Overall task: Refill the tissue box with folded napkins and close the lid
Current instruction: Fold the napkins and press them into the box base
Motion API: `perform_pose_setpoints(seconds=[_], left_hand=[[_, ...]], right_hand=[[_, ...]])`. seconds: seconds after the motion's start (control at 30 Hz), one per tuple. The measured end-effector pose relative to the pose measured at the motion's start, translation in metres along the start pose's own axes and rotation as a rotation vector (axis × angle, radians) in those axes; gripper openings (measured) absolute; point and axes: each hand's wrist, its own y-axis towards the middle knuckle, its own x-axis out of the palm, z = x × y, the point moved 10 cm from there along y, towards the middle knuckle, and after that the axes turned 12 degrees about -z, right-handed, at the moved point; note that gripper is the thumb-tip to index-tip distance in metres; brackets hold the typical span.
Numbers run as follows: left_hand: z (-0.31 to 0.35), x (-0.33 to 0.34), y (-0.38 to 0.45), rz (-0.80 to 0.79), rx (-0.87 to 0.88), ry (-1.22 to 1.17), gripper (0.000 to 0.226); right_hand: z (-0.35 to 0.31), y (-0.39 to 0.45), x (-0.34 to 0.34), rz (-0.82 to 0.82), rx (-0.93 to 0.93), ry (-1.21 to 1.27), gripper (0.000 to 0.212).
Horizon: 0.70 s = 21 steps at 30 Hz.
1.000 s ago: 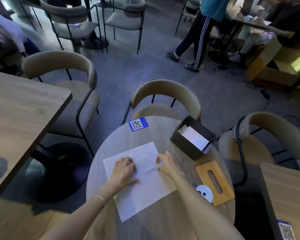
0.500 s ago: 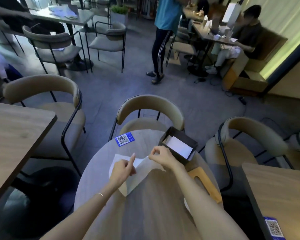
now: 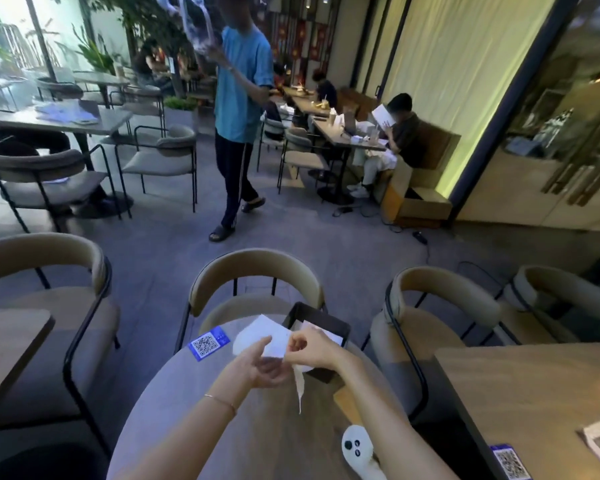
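Both hands pinch one napkin (image 3: 269,337) above the table (image 3: 187,403): left hand (image 3: 257,363) under it, right hand (image 3: 309,348) at its edge, a tail hanging down. Step judged: folding, mid-air. Next: finish fold, drop into open box (image 3: 321,322) just behind. Lid (image 3: 347,403) lies near the right forearm, clear of the path.

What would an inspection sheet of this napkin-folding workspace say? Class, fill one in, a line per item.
Surface: round table, mostly bare.
Job's things: napkin lifted off the table; tissue box open, paper inside; wooden lid off, lying beside it.
Clutter: QR sticker; white controller.
Hands: left hand and right hand pinch the napkin.
Cables: one on the floor.
Surroundings: chairs, people nearby.
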Motion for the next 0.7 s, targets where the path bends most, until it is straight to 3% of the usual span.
perform_pose_setpoints(seconds=[0.07,0.17,0.23,0.3,0.4,0.47,0.53,0.7], left_hand=[[0.003,0.003,0.000,0.032,0.043,0.089,0.037],[0.018,0.009,0.002,0.033,0.149,0.251,0.019],[0.038,0.012,0.003,0.032,0.250,0.385,0.034],[0.060,0.019,0.000,0.028,0.357,0.523,0.040],[0.076,0.039,-0.011,-0.025,0.405,0.739,0.040],[0.074,0.055,-0.017,-0.125,0.376,0.867,0.041],[0.071,0.066,-0.022,-0.191,0.365,0.915,0.019],[0.079,0.068,-0.031,-0.206,0.522,0.985,0.029]], right_hand=[[0.000,-0.002,0.007,-0.048,0.023,0.010,0.004],[0.001,-0.005,0.019,-0.166,0.074,0.036,0.022],[0.006,-0.006,0.021,-0.211,0.115,0.112,0.019],[0.014,-0.004,0.003,-0.047,0.138,0.191,0.020],[0.030,-0.017,-0.040,0.388,0.146,0.408,0.036],[0.034,-0.020,-0.045,0.418,0.128,0.566,0.052],[0.037,-0.017,-0.041,0.360,0.161,0.668,0.057],[0.060,-0.021,-0.047,0.540,0.198,0.906,0.029]])
